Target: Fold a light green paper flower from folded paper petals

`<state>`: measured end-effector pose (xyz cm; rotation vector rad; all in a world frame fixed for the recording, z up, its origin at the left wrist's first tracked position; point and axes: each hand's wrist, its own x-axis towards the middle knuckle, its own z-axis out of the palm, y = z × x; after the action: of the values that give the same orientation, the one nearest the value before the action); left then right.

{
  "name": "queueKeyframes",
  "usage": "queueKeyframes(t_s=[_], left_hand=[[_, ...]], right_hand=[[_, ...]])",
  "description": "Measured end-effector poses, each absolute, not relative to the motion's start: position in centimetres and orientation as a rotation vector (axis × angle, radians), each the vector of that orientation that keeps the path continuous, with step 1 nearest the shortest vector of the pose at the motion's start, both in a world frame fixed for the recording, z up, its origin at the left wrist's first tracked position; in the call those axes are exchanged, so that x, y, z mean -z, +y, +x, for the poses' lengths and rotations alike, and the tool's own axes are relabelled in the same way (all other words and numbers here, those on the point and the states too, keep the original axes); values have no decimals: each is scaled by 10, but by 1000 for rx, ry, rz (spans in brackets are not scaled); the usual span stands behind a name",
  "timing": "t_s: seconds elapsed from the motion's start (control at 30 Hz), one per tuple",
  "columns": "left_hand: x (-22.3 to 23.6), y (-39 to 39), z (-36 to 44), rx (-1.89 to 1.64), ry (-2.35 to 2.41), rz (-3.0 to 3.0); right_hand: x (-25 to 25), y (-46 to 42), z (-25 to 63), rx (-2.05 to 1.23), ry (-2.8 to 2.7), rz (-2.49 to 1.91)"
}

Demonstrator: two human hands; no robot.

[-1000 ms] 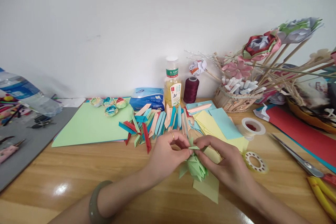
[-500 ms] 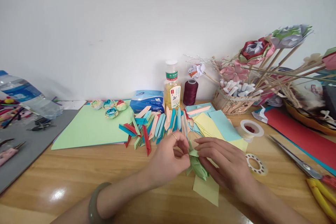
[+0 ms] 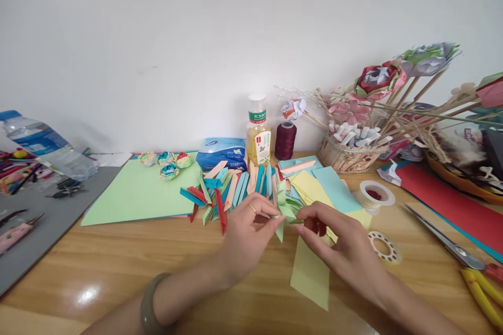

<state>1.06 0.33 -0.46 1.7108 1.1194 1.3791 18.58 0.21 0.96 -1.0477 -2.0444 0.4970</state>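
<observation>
A green folded-paper piece [image 3: 286, 210] stands between the two hands over the front middle of the table [image 3: 188, 277], in front of the pile of folded strips [image 3: 236, 188]. The left hand [image 3: 251, 235] pinches its left side between thumb and fingers; the right hand [image 3: 340, 241] pinches its lower right edge, the fingertips partly concealing the contact. A pale yellow sheet [image 3: 310, 275] lies below, nearer the wearer. The piece is presumably very light, with crisp creases but soft, springy flaps that would crush or tear under a hard grip; slipping seems a lesser risk. The layered, creased base probably offers the firmest hold, the loose points the weakest.
</observation>
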Motion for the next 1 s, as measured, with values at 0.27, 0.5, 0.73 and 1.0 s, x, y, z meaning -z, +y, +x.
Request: queueKeyframes(t_s=[0.27,0.5,0.73,1.0], left_hand=[[12,1,13,-1365,1029,1710],[16,1,14,-1356,1006,1550],[10,1,16,-1297,932,1189],[7,4,15,-1288,1066,1122]], right_hand=[[-8,6,184,-772,-1953,-1191],[-12,9,185,-869,-1891,-1270],[-13,11,183,-997,-1805,-1290],[-14,11,183,-1025,-1761,-1293]])
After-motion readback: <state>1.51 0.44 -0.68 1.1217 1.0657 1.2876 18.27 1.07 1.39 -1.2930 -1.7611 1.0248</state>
